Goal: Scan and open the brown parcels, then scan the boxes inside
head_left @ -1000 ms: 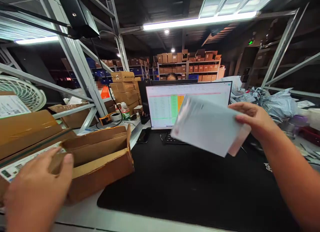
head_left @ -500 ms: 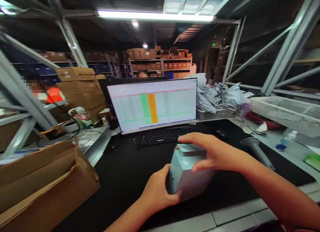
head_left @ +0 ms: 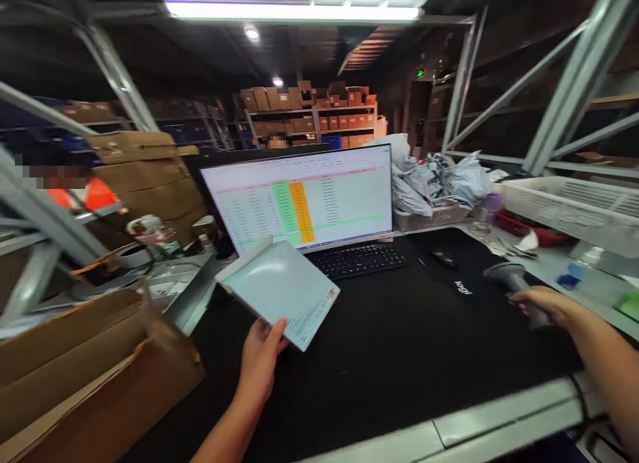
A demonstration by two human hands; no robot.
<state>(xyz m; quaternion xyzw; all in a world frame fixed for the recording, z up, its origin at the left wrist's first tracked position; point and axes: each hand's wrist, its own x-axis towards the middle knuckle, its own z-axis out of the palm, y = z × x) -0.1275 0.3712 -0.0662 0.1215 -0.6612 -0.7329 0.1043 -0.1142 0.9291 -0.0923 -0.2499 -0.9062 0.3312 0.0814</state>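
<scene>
My left hand (head_left: 263,353) grips the lower edge of a pale blue box (head_left: 282,287), thumb on its face. The box is tilted up over the mat, its printed side with a small barcode label towards me. On the right, my right hand (head_left: 546,303) is closed round the handle of a grey handheld barcode scanner (head_left: 505,271), which is over the mat's right part. Behind the box is a black keyboard (head_left: 362,260), partly covered by it, and a monitor (head_left: 344,193) showing a spreadsheet.
An open cardboard carton (head_left: 94,383) stands at the left front. A black mouse (head_left: 444,258) lies on the black desk mat (head_left: 389,356). White baskets (head_left: 574,203), one piled with plastic bags (head_left: 434,180), line the back right. Beyond the left frame is a person in an orange vest (head_left: 100,193).
My right hand has let go of the box, moved right and taken hold of the scanner. My left hand has carried the box leftward and turned its printed side towards me.
</scene>
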